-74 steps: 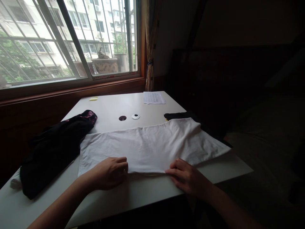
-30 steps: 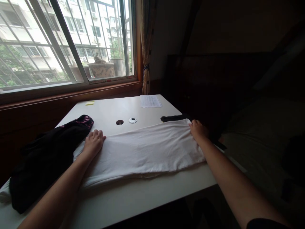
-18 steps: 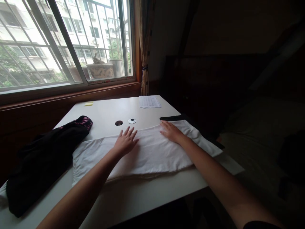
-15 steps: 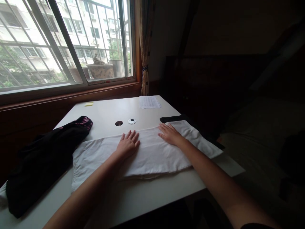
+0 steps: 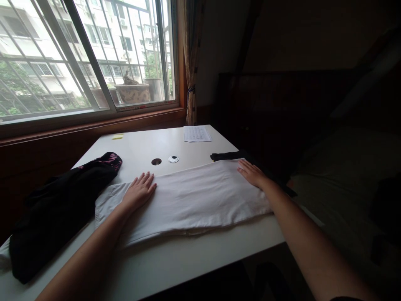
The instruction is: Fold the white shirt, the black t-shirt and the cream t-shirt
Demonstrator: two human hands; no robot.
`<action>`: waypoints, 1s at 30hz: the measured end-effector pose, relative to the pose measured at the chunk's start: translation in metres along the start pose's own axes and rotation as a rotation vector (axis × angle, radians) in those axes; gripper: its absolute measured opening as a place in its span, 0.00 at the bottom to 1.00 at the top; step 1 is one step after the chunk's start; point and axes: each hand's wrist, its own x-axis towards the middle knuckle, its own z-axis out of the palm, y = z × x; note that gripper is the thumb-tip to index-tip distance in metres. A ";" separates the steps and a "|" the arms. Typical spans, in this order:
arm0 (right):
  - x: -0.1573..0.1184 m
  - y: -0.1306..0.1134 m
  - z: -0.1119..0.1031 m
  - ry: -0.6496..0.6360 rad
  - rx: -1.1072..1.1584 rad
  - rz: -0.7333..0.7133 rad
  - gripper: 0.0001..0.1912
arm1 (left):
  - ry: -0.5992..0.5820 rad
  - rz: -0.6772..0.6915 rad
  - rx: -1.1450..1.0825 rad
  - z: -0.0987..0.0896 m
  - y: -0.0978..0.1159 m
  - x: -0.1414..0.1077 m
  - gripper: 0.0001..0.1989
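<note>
A white garment (image 5: 197, 196), folded into a long strip, lies across the table in front of me; its exact kind I cannot tell. My left hand (image 5: 139, 191) rests flat on its left part, fingers stretched out. Flat on the right end lies my right hand (image 5: 252, 172), its fingers also extended. Neither hand grips the cloth. Beyond the right end, a black cloth (image 5: 227, 156) sticks out from behind the garment. Left of my left hand is a black garment with pink marks (image 5: 62, 205), close to the white one's left end.
The white table (image 5: 200, 259) has a round hole (image 5: 156, 161) and a round cover (image 5: 173, 159) beside it. Printed paper sheets (image 5: 197, 133) lie at the far edge, yellow sticky notes (image 5: 118, 136) at the far left. A barred window (image 5: 131, 58) and a curtain (image 5: 191, 62) stand behind.
My hands have slid apart over the white garment, the left one leftward and the right one to the right end. The cloth between them looks smoother.
</note>
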 end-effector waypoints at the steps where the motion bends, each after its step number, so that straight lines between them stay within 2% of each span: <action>1: -0.002 0.007 0.001 0.008 -0.001 0.019 0.33 | -0.003 -0.009 0.009 0.000 -0.005 -0.003 0.31; 8: -0.006 0.033 0.008 0.073 -0.013 0.086 0.33 | -0.025 -0.069 0.055 -0.002 -0.029 -0.020 0.32; 17: -0.005 0.035 0.009 0.172 -0.038 0.060 0.28 | 0.000 -0.152 0.057 0.003 -0.079 -0.053 0.34; 24: -0.013 0.031 0.005 0.293 -0.122 0.130 0.25 | 0.002 -0.220 0.086 -0.005 -0.080 -0.060 0.34; 30: -0.017 0.030 0.003 0.352 -0.225 0.188 0.22 | 0.001 -0.216 0.086 -0.010 -0.076 -0.061 0.32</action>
